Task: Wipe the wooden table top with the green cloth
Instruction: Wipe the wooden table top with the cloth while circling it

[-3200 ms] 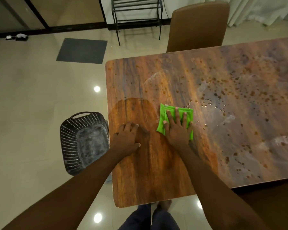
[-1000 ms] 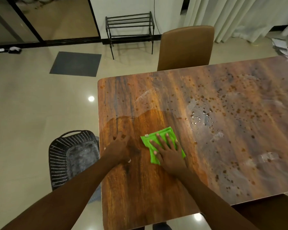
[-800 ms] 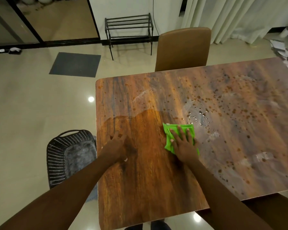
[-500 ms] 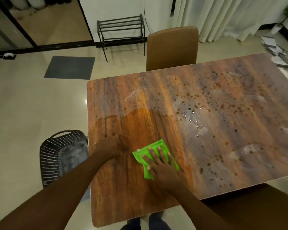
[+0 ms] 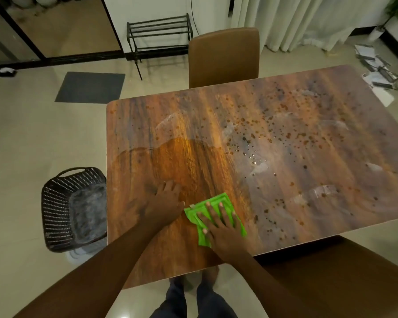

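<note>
The wooden table top [image 5: 285, 143] fills the middle and right of the head view. Its near left part looks darker and smooth; the centre and right carry many drops and pale smears. A folded green cloth [image 5: 218, 201] lies flat near the front edge. My right hand [image 5: 221, 226] presses on the cloth with spread straight fingers and covers much of it. My left hand [image 5: 164, 203] rests flat on the bare wood just left of the cloth, thumb close to the cloth's corner.
A black perforated basket [image 5: 75, 208] stands on the floor by the table's left edge. A brown chair [image 5: 223, 56] is at the far side, another chair [image 5: 345, 278] at the near right. A metal rack [image 5: 159, 31] and papers [image 5: 377, 67] lie beyond.
My right hand slid the cloth right towards the drops, then back left and nearer the front edge; it now sits beside my left hand, which stayed planted. The view tilted up, showing more table.
</note>
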